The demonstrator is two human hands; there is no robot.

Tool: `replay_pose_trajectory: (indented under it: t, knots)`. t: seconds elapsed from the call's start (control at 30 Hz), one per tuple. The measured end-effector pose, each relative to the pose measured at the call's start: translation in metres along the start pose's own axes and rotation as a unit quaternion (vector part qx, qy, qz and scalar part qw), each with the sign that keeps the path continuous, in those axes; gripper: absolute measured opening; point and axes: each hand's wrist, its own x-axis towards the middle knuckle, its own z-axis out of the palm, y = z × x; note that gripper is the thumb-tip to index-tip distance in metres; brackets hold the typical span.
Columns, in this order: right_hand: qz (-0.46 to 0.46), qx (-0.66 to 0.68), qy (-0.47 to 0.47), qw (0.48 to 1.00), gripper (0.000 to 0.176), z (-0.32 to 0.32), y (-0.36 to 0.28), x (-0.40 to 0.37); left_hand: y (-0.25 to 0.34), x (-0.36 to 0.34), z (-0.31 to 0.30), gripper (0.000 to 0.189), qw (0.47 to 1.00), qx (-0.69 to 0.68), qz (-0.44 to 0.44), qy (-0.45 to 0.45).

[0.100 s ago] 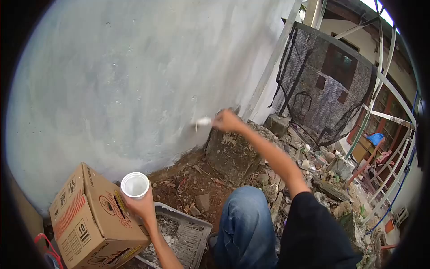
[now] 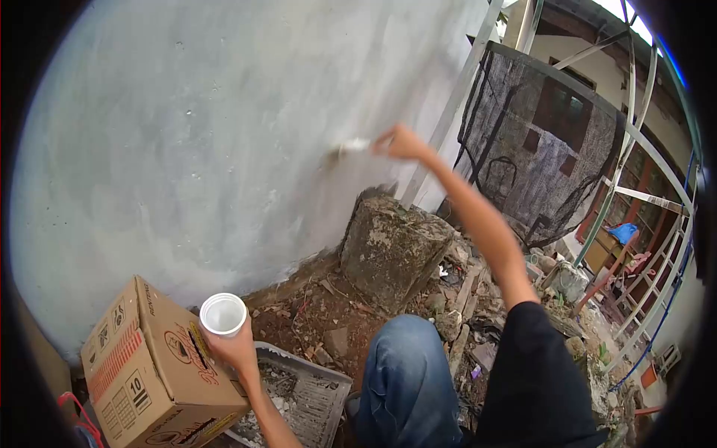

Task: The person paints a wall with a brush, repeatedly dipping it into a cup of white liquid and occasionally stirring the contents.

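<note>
A paintbrush (image 2: pixel 348 148), blurred by motion, is held by its pale handle in my right hand (image 2: pixel 401 142). Its bristles are at the grey-white wall (image 2: pixel 239 134), where streaky strokes show; whether they press on it I cannot be sure. My left hand (image 2: pixel 233 346) is wrapped round a white plastic cup (image 2: pixel 223 313), held upright with its mouth facing up. What lies inside the cup is hard to make out. Close beside that hand stands a brown cardboard box (image 2: pixel 160 366).
A grey plastic tray (image 2: pixel 317 384) with pale debris lies under my left forearm. At the wall's foot stands a rough stone block (image 2: pixel 396 246). Rubble (image 2: pixel 463 328) covers the ground on the right, below a dark mesh screen (image 2: pixel 541 142) and a metal frame (image 2: pixel 624 164).
My right hand has swept upward along the wall with the paintbrush. The left hand and cup are almost where they were.
</note>
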Motion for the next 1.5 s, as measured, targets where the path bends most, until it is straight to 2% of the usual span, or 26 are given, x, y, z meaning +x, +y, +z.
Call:
replay_pose_trajectory:
  t: [0.03,0.07,0.1,0.2,0.3,0.37,0.4,0.5,0.53,0.63,0.73,0.77,0.8,0.83,0.9,1.0,1.07,1.1,1.17,1.2,1.27,1.3,1.33,1.37,1.47,1.5]
  knots:
    - [0.034,-0.032,0.009,0.999,0.026,-0.056,-0.010,0.016,0.001,-0.005,0.003,0.064,1.000,0.004,0.006,0.005]
    - [-0.003,-0.026,0.058,0.998,0.028,-0.102,-0.013,0.031,0.002,-0.010,0.004,0.064,1.000,0.010,0.013,0.008]
    - [0.067,-0.010,0.102,0.993,0.029,-0.145,-0.034,0.039,0.006,-0.017,0.007,0.064,1.000,-0.013,0.011,0.001]
    - [0.094,0.061,0.314,0.943,0.027,-0.208,-0.058,0.081,-0.014,-0.023,0.019,0.064,0.999,-0.041,-0.006,-0.021]
    - [0.114,0.020,0.283,0.952,0.031,-0.185,-0.066,0.109,-0.001,-0.030,0.020,0.064,0.998,-0.042,-0.017,-0.035]
    - [-0.018,-0.096,0.374,0.922,0.031,-0.109,-0.029,0.121,0.004,-0.031,0.022,0.065,0.996,-0.073,-0.025,-0.039]
    - [-0.011,-0.097,0.426,0.900,0.031,-0.071,-0.048,0.094,0.007,-0.032,0.024,0.065,0.995,-0.090,-0.032,-0.041]
    - [0.117,0.015,0.243,0.963,0.031,0.025,-0.071,0.003,0.018,-0.029,0.021,0.065,0.993,-0.103,-0.024,-0.044]
    - [0.092,0.069,0.264,0.958,0.025,0.074,-0.063,-0.029,0.020,-0.028,0.020,0.065,0.993,-0.106,-0.023,-0.043]
    - [0.166,0.095,0.060,0.980,0.028,0.102,-0.077,-0.095,0.024,-0.025,0.018,0.065,0.992,-0.119,-0.022,-0.044]
    - [0.140,0.106,-0.068,0.982,0.027,0.048,-0.057,-0.069,0.027,-0.019,0.009,0.065,0.994,-0.108,-0.010,-0.032]
    - [0.113,0.121,-0.071,0.984,0.031,0.023,-0.042,-0.043,0.029,-0.018,0.007,0.064,0.994,-0.103,-0.005,-0.027]
    - [0.156,0.069,-0.067,0.983,0.030,-0.014,-0.047,-0.015,0.028,-0.016,0.007,0.064,0.994,-0.105,-0.004,-0.019]
    - [0.135,0.030,-0.080,0.987,0.027,-0.052,-0.045,0.014,0.024,-0.015,0.008,0.063,0.994,-0.108,-0.002,-0.011]
    - [0.094,-0.018,-0.038,0.995,0.022,-0.125,-0.063,0.058,0.022,-0.011,0.007,0.061,0.995,-0.101,0.004,-0.003]
    - [0.103,-0.059,0.098,0.988,0.021,-0.205,-0.103,0.091,0.019,-0.009,0.003,0.060,0.998,-0.067,0.020,0.006]
    - [0.064,0.009,0.243,0.968,0.026,-0.229,-0.093,0.115,0.010,-0.010,0.007,0.060,0.998,-0.043,0.029,0.023]
    - [0.063,0.031,0.272,0.960,0.027,-0.229,-0.090,0.130,0.019,-0.011,0.005,0.061,0.998,-0.048,0.018,0.021]
    - [0.061,0.078,0.326,0.940,0.031,-0.216,-0.087,0.151,0.028,-0.014,0.006,0.062,0.998,-0.055,0.013,0.021]
    - [0.040,0.019,0.366,0.930,0.032,-0.192,-0.085,0.152,0.028,-0.014,0.003,0.062,0.998,-0.056,0.011,0.019]
    - [-0.006,-0.100,0.439,0.893,0.033,-0.121,-0.097,0.139,0.015,-0.014,0.007,0.063,0.997,-0.080,0.018,0.014]
    - [0.042,-0.048,0.409,0.910,0.037,-0.089,-0.115,0.115,0.013,-0.014,0.009,0.062,0.996,-0.083,0.015,0.014]
    - [0.024,-0.061,0.429,0.901,0.038,-0.046,-0.107,0.101,0.013,-0.014,0.008,0.062,0.996,-0.087,0.012,0.013]
    - [0.009,-0.060,0.417,0.907,0.037,0.000,-0.101,0.078,0.019,-0.013,0.004,0.061,0.996,-0.088,0.010,0.014]
    - [0.053,0.081,0.244,0.965,0.032,0.077,-0.154,-0.045,0.028,-0.010,-0.002,0.061,0.995,-0.098,0.011,0.017]
    - [0.043,0.095,0.175,0.979,0.030,0.104,-0.142,-0.069,0.031,-0.009,-0.003,0.060,0.995,-0.102,0.012,0.018]
